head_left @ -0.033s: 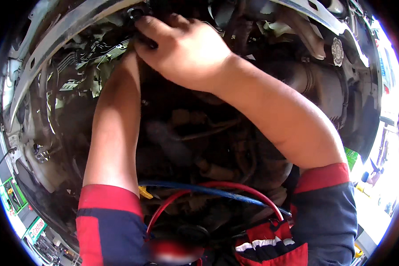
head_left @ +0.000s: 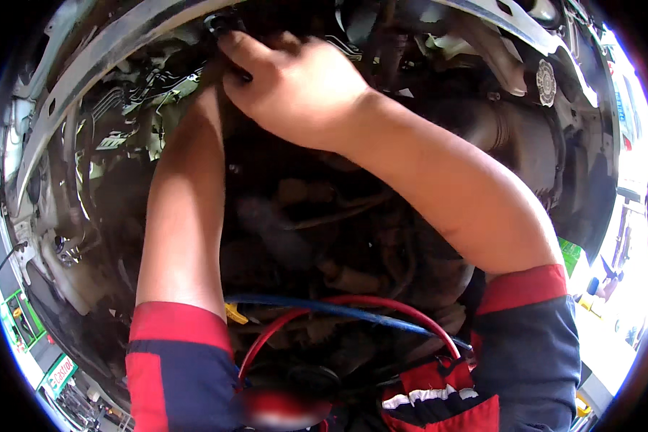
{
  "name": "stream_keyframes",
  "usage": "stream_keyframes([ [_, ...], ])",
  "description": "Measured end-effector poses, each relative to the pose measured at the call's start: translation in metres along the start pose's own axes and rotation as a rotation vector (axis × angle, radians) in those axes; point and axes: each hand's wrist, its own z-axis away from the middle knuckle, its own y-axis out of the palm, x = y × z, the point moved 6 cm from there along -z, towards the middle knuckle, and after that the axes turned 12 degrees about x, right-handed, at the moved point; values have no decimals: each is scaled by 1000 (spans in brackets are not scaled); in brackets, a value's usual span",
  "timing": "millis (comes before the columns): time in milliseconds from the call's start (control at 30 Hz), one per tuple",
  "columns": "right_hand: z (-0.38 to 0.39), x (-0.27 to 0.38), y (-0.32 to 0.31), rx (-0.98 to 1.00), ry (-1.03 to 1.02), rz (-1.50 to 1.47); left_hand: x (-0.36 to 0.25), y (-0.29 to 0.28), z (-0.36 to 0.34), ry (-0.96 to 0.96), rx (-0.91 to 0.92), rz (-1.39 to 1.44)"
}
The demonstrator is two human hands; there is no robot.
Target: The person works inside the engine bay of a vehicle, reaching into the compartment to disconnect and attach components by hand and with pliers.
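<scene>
Up inside the underside of a vehicle, my right hand (head_left: 299, 90) has its fingers curled round a dark tool (head_left: 216, 23). A rounded end of this tool shows past my fingers, and another dark bit shows by my thumb; its exact kind is not clear. My left forearm (head_left: 183, 209) reaches up to the same spot. Shadow and my right hand hide the left hand itself, so its fingers cannot be seen. Both hands are close under a pale curved metal crossbar (head_left: 133, 29).
Dark pipes and engine parts fill the middle, with a large cylindrical housing (head_left: 511, 137) at the right. A red hose (head_left: 266, 338) and a blue hose (head_left: 367, 315) arch across below my arms. A yellow clip-like piece (head_left: 234, 313) is near my left sleeve. Green racks (head_left: 21, 324) stand at lower left.
My right hand has shifted very slightly, and the tool's rounded end has tipped a little to the left. The left forearm has barely moved.
</scene>
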Motion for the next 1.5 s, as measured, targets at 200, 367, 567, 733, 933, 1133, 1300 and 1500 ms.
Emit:
stream_keyframes([
  [200,-1,-4,15,346,118,179,13,6,1,43,68,-257],
  [367,13,-24,17,830,321,190,5,-10,10,-22,26,201],
  [567,14,-55,-4,740,412,291,-12,-17,1,44,-41,388],
  [733,15,-82,-4,511,434,398,-3,-23,-1,57,-87,438],
  [933,8,-104,-9,18,301,303,15,-43,22,-199,243,1016],
  [1133,-4,-85,-8,-71,187,461,0,-62,24,-24,-170,1675],
  [1300,-17,-75,-13,-108,193,519,-1,-45,9,-75,-81,1839],
  [1500,2,-114,-30,-267,220,-521,-20,-80,13,182,-245,2117],
])
